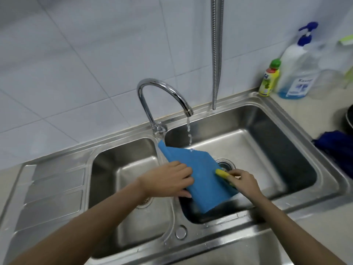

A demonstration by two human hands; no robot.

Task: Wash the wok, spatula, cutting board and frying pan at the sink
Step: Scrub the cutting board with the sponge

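Head view. A blue board (202,176) stands tilted in the right basin of a steel double sink (298,131), its handle corner up at 10 o'clock, touching the divider below the tap (162,96), its lower edge down at 5 o'clock by the near wall of the basin. Water runs from the spout and lands on the board's upper edge.

The left hand (168,180) grips the board's left edge from 9 o'clock, fingers curled over the face and thumb under the edge. The right hand (243,181) is at 3 o'clock of the board, fingers closed round a yellow sponge (222,173) that is pressed against the board's right edge, just in front of the drain (226,164).

The left basin shows only its own strainer, partly hidden by the left forearm.

On the counter at 2 o'clock stand a small yellow bottle (269,79) with a green cap and, just beside it, a large pump bottle (298,73) with blue liquid low inside. At 3 o'clock lies a dark blue cloth (336,146); above it, a dark round rim is cut by the frame edge, and I cannot tell what it is. A ribbed metal hose (216,54) hangs down the tiled wall at 12 o'clock.
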